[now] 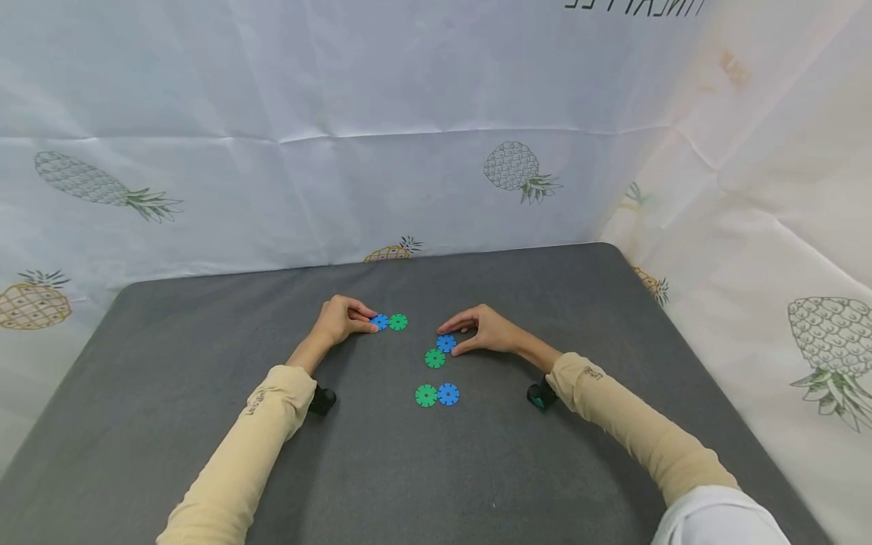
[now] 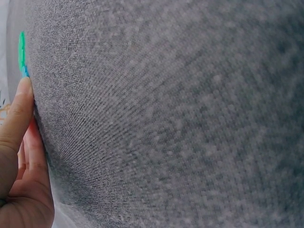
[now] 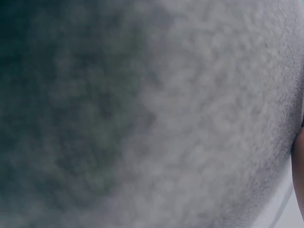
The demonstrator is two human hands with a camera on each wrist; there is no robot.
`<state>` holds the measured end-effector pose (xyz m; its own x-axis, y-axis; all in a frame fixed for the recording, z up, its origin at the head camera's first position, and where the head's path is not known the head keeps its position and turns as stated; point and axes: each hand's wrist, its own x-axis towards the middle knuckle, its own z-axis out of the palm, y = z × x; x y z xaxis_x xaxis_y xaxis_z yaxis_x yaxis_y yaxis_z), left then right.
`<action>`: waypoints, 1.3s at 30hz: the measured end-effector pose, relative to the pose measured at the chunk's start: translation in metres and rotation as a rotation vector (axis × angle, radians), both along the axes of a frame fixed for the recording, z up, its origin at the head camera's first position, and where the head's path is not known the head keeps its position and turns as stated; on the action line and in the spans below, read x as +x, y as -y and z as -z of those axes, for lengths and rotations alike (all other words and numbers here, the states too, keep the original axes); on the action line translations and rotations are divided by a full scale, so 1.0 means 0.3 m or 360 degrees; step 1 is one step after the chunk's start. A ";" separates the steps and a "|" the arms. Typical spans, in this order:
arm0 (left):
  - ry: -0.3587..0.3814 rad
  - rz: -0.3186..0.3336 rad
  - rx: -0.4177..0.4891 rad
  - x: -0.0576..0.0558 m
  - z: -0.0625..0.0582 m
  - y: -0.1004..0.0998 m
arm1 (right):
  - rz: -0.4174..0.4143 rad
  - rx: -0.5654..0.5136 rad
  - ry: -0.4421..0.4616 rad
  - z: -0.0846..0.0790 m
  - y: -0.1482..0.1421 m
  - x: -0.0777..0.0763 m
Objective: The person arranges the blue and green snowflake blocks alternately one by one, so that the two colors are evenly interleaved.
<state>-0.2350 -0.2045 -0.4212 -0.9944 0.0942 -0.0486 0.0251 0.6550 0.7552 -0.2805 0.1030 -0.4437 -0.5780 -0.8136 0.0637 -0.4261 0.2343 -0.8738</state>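
In the head view my left hand (image 1: 338,319) pinches the left edge of a blue notched disc (image 1: 381,322) between thumb and fingers. A green notched disc (image 1: 398,322) adjoins it on the right. My right hand (image 1: 487,331) has its thumb and fingertips at opposite edges of another blue disc (image 1: 446,344), whose lower left edge meets a green disc (image 1: 434,358). In the left wrist view the thumb covers most of the blue disc, and the green disc (image 2: 22,50) shows edge-on beyond it. Only a sliver of the right hand (image 3: 298,166) appears in the right wrist view.
Nearer to me, a green disc (image 1: 426,395) and a blue disc (image 1: 448,394) lie side by side. All the discs are on a dark grey cloth-covered table (image 1: 409,484). White pineapple-print fabric (image 1: 409,189) hangs behind the table's far edge and along the right.
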 end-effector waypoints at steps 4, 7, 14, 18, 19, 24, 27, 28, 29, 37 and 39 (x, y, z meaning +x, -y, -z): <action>0.0005 -0.0014 0.0009 0.003 0.002 -0.001 | 0.0009 0.0028 -0.0033 -0.001 0.002 -0.002; 0.0005 -0.0026 0.0015 0.005 0.005 -0.001 | 0.0031 0.0051 -0.0062 0.002 0.004 -0.001; 0.0005 -0.0019 0.0016 0.003 0.014 -0.001 | 0.0078 -0.0041 -0.0025 0.002 -0.003 0.005; -0.0007 -0.0018 0.0012 0.004 0.016 0.000 | 0.0145 -0.0109 0.0076 -0.006 -0.013 0.007; -0.0013 -0.0014 0.0010 0.005 0.016 0.000 | 0.0174 -0.0117 0.0102 -0.008 -0.015 0.009; -0.0024 -0.0005 0.0001 0.009 0.015 -0.001 | 0.0368 -0.0175 0.0248 -0.022 -0.032 0.014; -0.0021 -0.0005 -0.0004 0.008 0.015 -0.001 | 0.0452 -0.0247 0.0326 -0.027 -0.041 0.015; -0.0018 -0.0010 -0.0005 0.008 0.015 -0.001 | 0.0464 -0.0270 0.0335 -0.029 -0.044 0.014; -0.0019 -0.0006 -0.0010 0.007 0.015 -0.001 | 0.0477 -0.0290 0.0343 -0.029 -0.046 0.013; -0.0011 -0.0002 -0.0006 0.000 0.013 0.003 | 0.0542 -0.0397 0.0414 -0.022 -0.050 0.012; -0.0022 0.0007 -0.0009 -0.003 0.011 0.003 | 0.0563 -0.0422 0.0446 -0.017 -0.049 0.012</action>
